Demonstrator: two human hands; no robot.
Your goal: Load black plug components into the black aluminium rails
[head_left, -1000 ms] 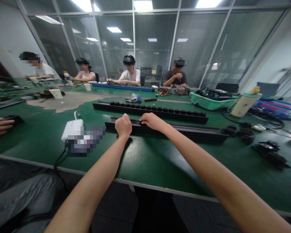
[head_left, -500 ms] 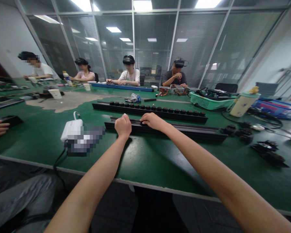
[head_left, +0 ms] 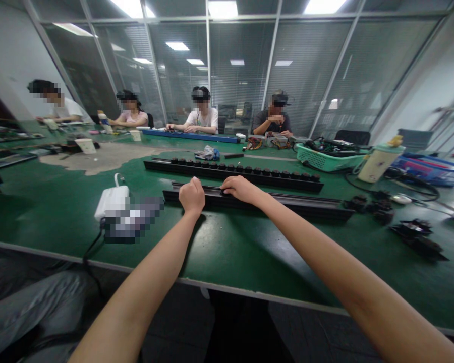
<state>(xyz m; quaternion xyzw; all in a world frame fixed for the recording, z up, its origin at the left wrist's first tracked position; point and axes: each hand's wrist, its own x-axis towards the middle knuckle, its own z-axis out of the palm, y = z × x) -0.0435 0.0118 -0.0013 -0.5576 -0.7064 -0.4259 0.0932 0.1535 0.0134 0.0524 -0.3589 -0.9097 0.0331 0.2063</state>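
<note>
My left hand [head_left: 192,196] is curled over the near end of a long black metal rail [head_left: 287,204] lying on the green table mat [head_left: 56,212]. My right hand [head_left: 242,189] rests further along the same rail, with its fingers bent over the top edge. Both hands seem to grip the rail, though my fingers hide the parts beneath them. Just beyond it lies a second black rail [head_left: 234,176], with a row of several small dark knobs along its top.
A white power adapter [head_left: 113,201] with a cable sits left of my hands, beside a pixelated patch. Black parts [head_left: 412,237] lie to the right. Further back are a green plastic basket [head_left: 329,159] and a blue bin [head_left: 431,171]. Several seated people work across the table.
A hand at the left edge has withdrawn from view. My hands stay on the rail, with only slight shifts, and the whole view has moved slightly.
</note>
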